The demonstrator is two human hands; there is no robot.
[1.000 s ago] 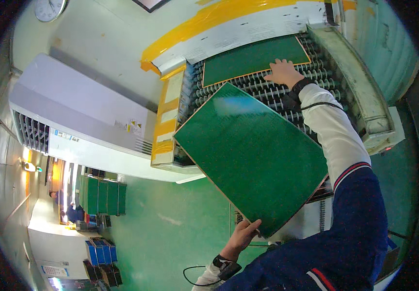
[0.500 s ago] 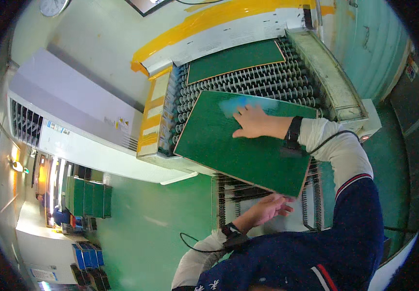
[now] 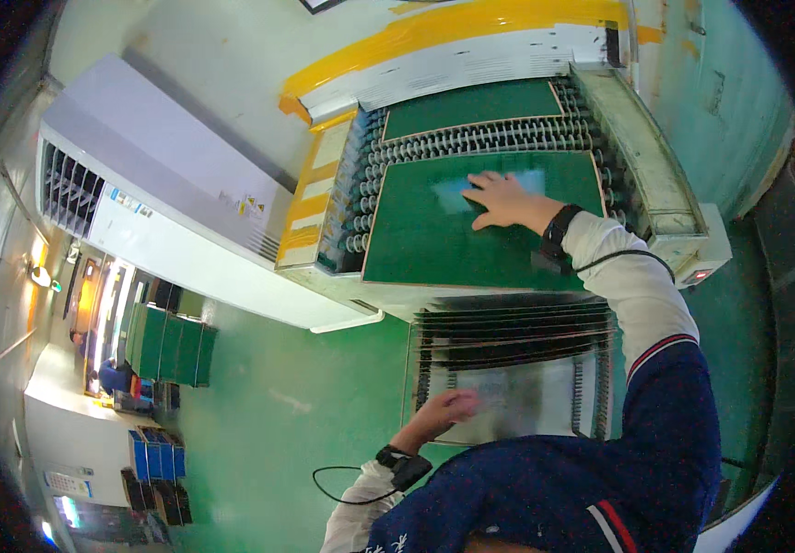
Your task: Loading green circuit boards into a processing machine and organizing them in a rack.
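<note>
A flat green board with a thin pale edge lies on the rollers of a conveyor, its long sides running roughly across it. My right hand rests on its upper face with spread fingers, palm down. A second green board lies farther up the rollers, partly under the white cover. Below the conveyor's near end stands a rack with several dark panels in its slots. My left hand hangs beside that rack, apart from the board; motion smears its fingers.
A large white cabinet unit with a dark grille stands left of the conveyor. The conveyor's side rails rise on both sides. Green panels and blue bins stand at the far left on the green floor.
The near board has turned from a slant to lie square on the rollers, sliding slightly up them. My left hand has left its near corner and moved left. My right hand stays on top.
</note>
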